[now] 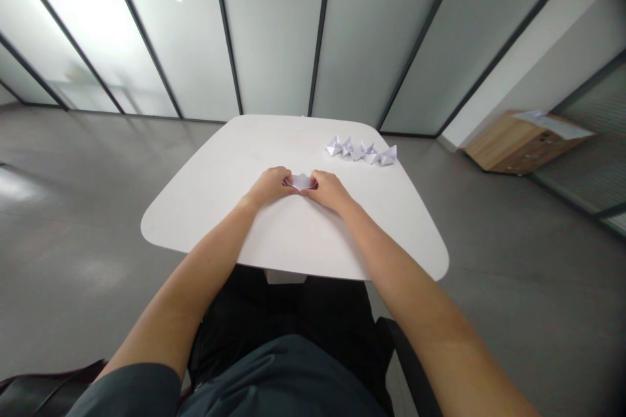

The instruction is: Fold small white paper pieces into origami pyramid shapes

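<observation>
dark slate-grey cloth of the person's shirt point(278, 381) filled the bottom of the head view, with black trousers point(278, 313) just beyond it and a curved black chair arm point(411, 358) at the lower right. both bare forearms reached forward over the near edge of a white rounded-corner table point(195, 221), angling inward toward its middle. the left hand point(268, 186) and the right hand point(328, 190) were close together, their fingers clamped from either side on a small white folded paper piece point(302, 181). its long axis ran side to side between them, and neither hand was clearly nearer. the fingers hid much of its shape. beyond the hands and to the right, well apart from them, a row of white folded paper shapes point(362, 151) lay on the tabletop, pointed and slightly overlapping. farther right, a light wooden box point(508, 143) stood on the grey concrete floor point(63, 241) with a white sheet point(552, 124) on top. frosted glass wall panels with dark frames point(274, 32) ran behind the table.
</observation>
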A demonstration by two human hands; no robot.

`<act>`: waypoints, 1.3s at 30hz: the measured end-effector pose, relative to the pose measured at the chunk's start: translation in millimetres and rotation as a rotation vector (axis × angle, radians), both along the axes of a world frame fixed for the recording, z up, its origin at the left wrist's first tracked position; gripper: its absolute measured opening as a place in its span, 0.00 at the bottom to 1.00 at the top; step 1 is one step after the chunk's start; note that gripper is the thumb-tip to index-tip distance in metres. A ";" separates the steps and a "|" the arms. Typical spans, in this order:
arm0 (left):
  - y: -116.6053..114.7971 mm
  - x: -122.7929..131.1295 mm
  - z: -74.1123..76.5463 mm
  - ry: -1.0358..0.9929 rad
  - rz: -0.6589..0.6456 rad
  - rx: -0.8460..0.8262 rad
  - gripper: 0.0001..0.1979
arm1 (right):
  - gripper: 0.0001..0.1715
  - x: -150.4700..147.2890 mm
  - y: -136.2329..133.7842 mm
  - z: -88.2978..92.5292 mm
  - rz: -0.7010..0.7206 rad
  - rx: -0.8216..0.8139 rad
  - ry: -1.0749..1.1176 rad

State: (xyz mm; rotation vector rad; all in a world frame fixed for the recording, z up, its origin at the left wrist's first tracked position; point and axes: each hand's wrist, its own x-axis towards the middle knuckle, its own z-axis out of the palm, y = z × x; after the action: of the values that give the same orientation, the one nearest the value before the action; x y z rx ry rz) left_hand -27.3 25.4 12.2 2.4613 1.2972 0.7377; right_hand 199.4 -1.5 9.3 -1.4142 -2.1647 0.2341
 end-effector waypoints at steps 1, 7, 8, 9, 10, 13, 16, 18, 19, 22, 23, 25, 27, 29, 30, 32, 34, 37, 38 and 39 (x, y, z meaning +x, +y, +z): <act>-0.2 0.3 -0.1 -0.001 0.005 -0.007 0.15 | 0.17 1.4 0.4 -0.5 0.007 -0.010 0.026; 2.2 1.8 -4.2 -0.036 0.001 -0.007 0.18 | 0.11 9.0 4.3 -5.4 0.055 -0.016 0.134; 3.4 1.7 -5.0 -0.042 -0.011 -0.009 0.18 | 0.10 9.7 5.1 -6.0 0.071 -0.010 0.130; 4.5 1.6 -5.8 -0.048 -0.025 -0.013 0.18 | 0.08 10.4 6.0 -6.5 0.089 -0.007 0.120; 5.4 1.7 -6.5 -0.051 -0.033 -0.021 0.18 | 0.06 10.8 6.9 -7.0 0.109 -0.006 0.107; 6.2 2.7 -7.8 -0.070 0.006 -0.034 0.17 | 0.04 11.7 8.9 -8.1 0.157 -0.012 0.074; 4.0 4.6 -7.7 -0.068 0.020 0.008 0.17 | 0.04 12.0 9.3 -8.5 0.185 -0.011 0.069; 2.9 5.7 -6.8 -0.053 -0.022 0.057 0.15 | 0.05 11.9 8.7 -8.2 0.202 -0.013 0.074; 2.8 6.3 -6.3 -0.048 -0.045 0.075 0.15 | 0.05 11.8 8.4 -8.0 0.209 -0.014 0.076; 5.1 8.5 -5.2 -0.047 -0.069 0.087 0.16 | 0.05 10.8 7.4 -7.1 0.215 -0.014 0.068; 6.3 9.6 -5.0 -0.043 -0.066 0.083 0.16 | 0.05 10.4 7.1 -6.7 0.216 -0.011 0.059; 8.7 12.1 -4.5 -0.034 -0.055 0.078 0.16 | 0.03 9.3 6.2 -5.5 0.218 0.000 0.037; 10.4 14.5 -3.3 -0.022 -0.049 0.084 0.16 | 0.03 8.2 5.0 -4.1 0.217 0.011 0.013; 10.9 16.0 -1.3 0.004 -0.058 0.095 0.15 | 0.03 7.2 3.9 -2.5 0.209 0.012 -0.005; 10.7 16.3 -0.2 0.021 -0.064 0.099 0.14 | 0.03 6.8 3.5 -1.7 0.205 0.007 -0.012; 9.7 16.4 1.8 0.056 -0.057 0.093 0.12 | 0.04 6.1 3.0 -0.7 0.193 -0.008 -0.025; 8.3 16.4 3.1 0.077 -0.015 0.059 0.10 | 0.05 5.6 3.0 -0.2 0.183 -0.021 -0.030; 6.2 17.6 4.0 0.068 0.068 -0.011 0.09 | 0.05 5.1 3.2 -0.3 0.168 -0.034 -0.033; 5.6 18.3 4.3 0.061 0.090 -0.021 0.09 | 0.06 5.1 3.2 -0.4 0.166 -0.037 -0.031; 5.3 19.1 4.5 0.055 0.111 -0.027 0.08 | 0.06 5.2 3.1 -0.7 0.165 -0.040 -0.026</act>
State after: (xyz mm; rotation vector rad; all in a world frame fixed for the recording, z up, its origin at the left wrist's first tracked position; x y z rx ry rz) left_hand -8.3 30.7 16.7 2.4201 1.4640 0.6780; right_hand 204.5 1.6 8.6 -1.2674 -2.3128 0.3227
